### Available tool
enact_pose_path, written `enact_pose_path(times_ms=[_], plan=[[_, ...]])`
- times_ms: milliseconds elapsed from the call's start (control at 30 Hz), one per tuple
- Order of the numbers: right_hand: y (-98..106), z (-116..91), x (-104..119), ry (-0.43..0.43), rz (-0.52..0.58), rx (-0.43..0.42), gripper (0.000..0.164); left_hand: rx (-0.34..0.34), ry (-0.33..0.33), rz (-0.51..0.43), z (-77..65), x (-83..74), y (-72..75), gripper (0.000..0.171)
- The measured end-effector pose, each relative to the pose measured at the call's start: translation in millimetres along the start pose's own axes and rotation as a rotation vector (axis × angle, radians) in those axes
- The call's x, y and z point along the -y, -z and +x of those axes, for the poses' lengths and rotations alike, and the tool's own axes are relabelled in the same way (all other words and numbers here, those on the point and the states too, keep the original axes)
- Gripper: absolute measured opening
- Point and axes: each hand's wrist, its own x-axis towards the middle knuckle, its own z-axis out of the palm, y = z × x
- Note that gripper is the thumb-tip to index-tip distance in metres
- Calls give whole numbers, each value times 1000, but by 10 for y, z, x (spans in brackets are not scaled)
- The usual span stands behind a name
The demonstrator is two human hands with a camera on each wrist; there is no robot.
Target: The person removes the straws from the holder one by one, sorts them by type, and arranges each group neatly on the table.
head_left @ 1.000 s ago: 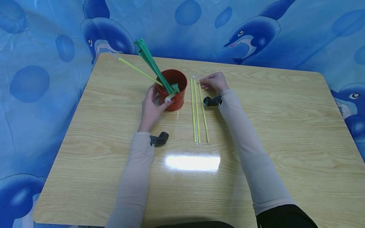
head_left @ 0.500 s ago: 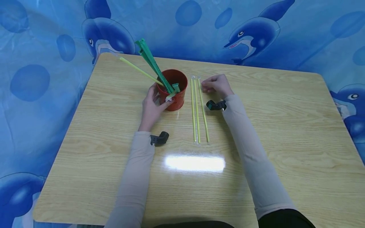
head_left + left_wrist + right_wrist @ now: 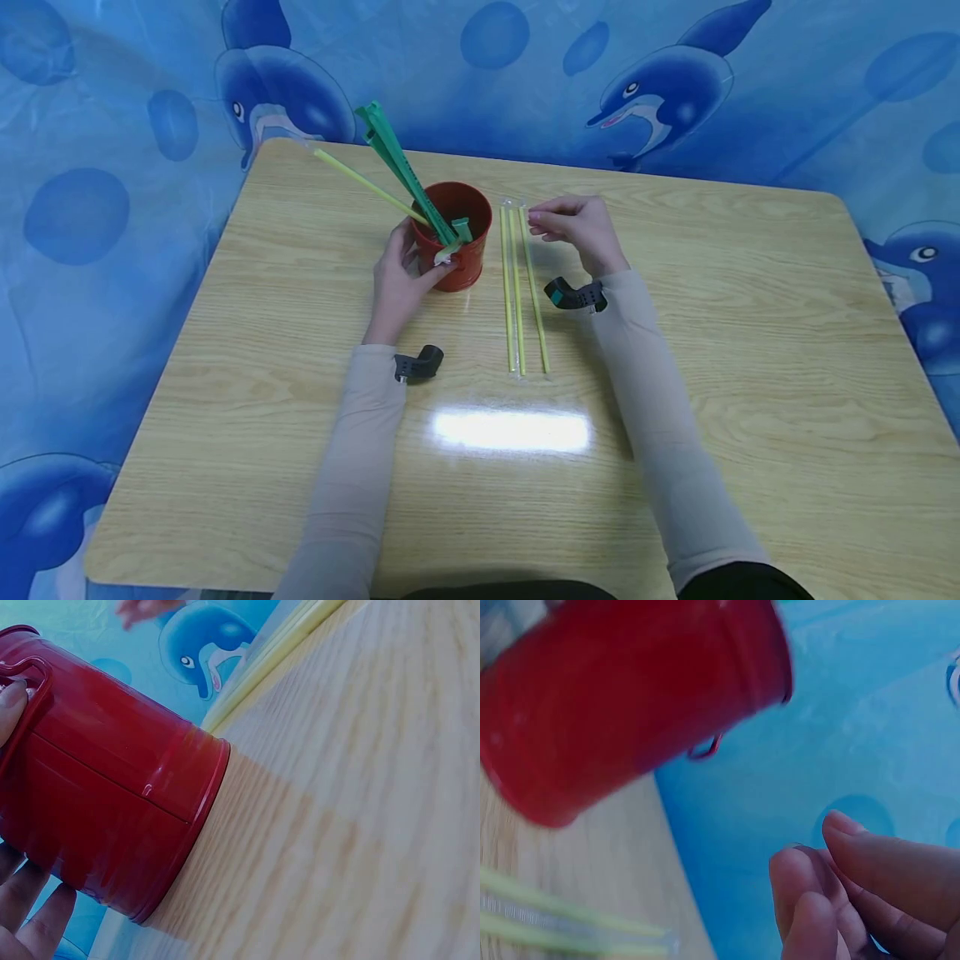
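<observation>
A red metal bucket (image 3: pixel 459 265) stands on the table, leaning straws inside it: green-wrapped straws (image 3: pixel 397 162) and a yellow straw (image 3: pixel 363 181) in clear film. My left hand (image 3: pixel 400 287) grips the bucket's near left side, thumb at the rim by a clear wrapper end; in the left wrist view, fingers curve round the red wall (image 3: pixel 112 757). To the right lie three yellow straws (image 3: pixel 517 292) in clear wrappers, the rightmost slanting slightly. Just right of their far ends is my right hand (image 3: pixel 581 227), fingers loosely bent; the right wrist view shows nothing between thumb and fingers.
The light wooden table (image 3: pixel 750 333) stands against a blue dolphin-print sheet (image 3: pixel 420 75). Each wrist wears a small black camera mount (image 3: pixel 576 294). A bright light reflection falls on the tabletop in front of the straws.
My right hand has drawn back from the far end of the rightmost straw, slightly to the right and up. My left hand, the bucket and the straws stay put.
</observation>
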Motion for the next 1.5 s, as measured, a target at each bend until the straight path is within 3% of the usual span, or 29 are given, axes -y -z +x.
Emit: enact_pose_path(times_ms=[433, 767, 967, 1233, 1500], plan=[[-200, -442, 299, 180, 92, 80, 15, -3, -9, -5, 2, 18, 6, 71], [-390, -745, 510, 350, 11, 243, 17, 0, -1, 2, 28, 72, 11, 72], [-519, -782, 549, 381, -11, 261, 21, -6, -7, 25, 127, 382, 2, 74], [-628, -776, 541, 611, -62, 240, 16, -5, -28, 28, 125, 386, -4, 73], [-722, -761, 541, 715, -139, 231, 15, 3, -19, 16, 137, 388, 1, 75]])
